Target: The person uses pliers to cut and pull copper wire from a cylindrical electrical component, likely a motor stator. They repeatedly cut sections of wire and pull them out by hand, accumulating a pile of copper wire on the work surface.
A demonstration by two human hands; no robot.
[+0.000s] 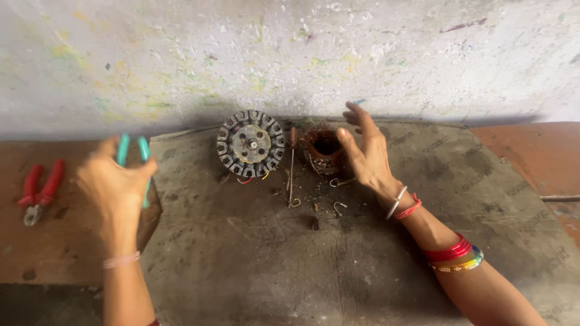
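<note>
Behind the left hand (115, 181), half-hidden teal-handled pliers (142, 158).

we see soft, even daylight — no glare, and only faint shadows at the foot of the wall (290, 54). the left hand (115, 181) smears with motion blur, while the bench centre stays sharp — edges bow slightly.

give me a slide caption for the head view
Left hand grips teal-handled pliers; open right hand reaches toward copper coil bundle beside a slotted stator core.
</note>
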